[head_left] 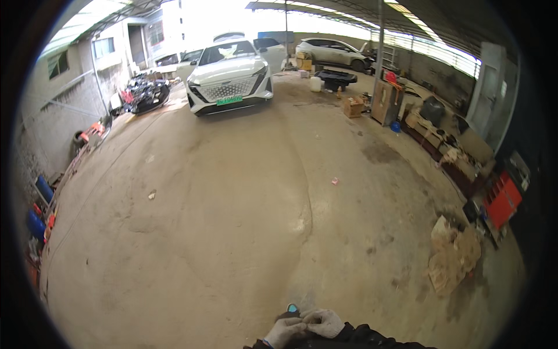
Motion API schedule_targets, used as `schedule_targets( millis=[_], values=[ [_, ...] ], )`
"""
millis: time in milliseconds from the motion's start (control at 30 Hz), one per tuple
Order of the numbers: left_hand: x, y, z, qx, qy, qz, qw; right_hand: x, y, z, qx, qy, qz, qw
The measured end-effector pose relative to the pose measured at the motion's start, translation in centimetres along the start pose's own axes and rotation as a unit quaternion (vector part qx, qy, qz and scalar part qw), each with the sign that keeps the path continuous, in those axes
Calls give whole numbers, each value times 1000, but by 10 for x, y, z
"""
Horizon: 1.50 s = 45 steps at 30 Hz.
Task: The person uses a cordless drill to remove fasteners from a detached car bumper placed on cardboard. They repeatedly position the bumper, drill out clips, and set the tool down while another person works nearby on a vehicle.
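At the lower edge, left hand (283,333) and right hand (325,323), both gloved, together at the fingers; too small to tell anything held. Ahead on the concrete floor (221,215), white car (228,74) with doors open, front toward the camera. Farther back, to the right, second white car (328,53). Along the right, cardboard box (353,108), cluttered sofa (429,135), crumpled brown sheet (456,256).

A white car (228,72) stands on the concrete floor (232,203), a second car (325,53) farther back; brown cardboard (454,259) lies at right.
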<state>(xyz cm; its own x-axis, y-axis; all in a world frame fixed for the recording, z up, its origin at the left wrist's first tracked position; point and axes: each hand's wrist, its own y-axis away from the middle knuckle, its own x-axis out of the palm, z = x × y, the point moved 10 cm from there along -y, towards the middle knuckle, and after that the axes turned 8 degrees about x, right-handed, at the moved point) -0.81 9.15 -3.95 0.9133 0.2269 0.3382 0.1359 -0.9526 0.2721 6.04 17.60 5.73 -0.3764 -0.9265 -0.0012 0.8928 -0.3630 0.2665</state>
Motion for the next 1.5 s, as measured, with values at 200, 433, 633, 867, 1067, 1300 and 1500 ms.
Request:
schedule_targets(
  millis=[200, 433, 633, 867, 1067, 1300, 1500],
  values=[
    [9, -90, -92, -56, 93, 94, 990, -89, -62, 47, -3, -4, -112, 994],
    [-17, -260, -108, -113, 222, 99, 963, -223, -188, 44, -47, 13, -173, 984],
    [-55, -425, -175, -78, 139, 65, 985, -331, -329, 116, -72, 17, -39, 996],
    [-64, -586, -265, -52, 189, 66, 978, -464, -453, 177, -70, 26, 2, 997],
    [-117, -740, -307, -56, 215, 50, 974, -564, -585, 171, -25, 23, -33, 999],
    [-156, -913, -443, -36, 199, 102, 974, -696, -719, 261, -11, -16, -98, 995],
    [-211, -1042, -482, -122, 129, 90, 980, -780, -829, 298, -76, 24, -112, 990]
  ],
)
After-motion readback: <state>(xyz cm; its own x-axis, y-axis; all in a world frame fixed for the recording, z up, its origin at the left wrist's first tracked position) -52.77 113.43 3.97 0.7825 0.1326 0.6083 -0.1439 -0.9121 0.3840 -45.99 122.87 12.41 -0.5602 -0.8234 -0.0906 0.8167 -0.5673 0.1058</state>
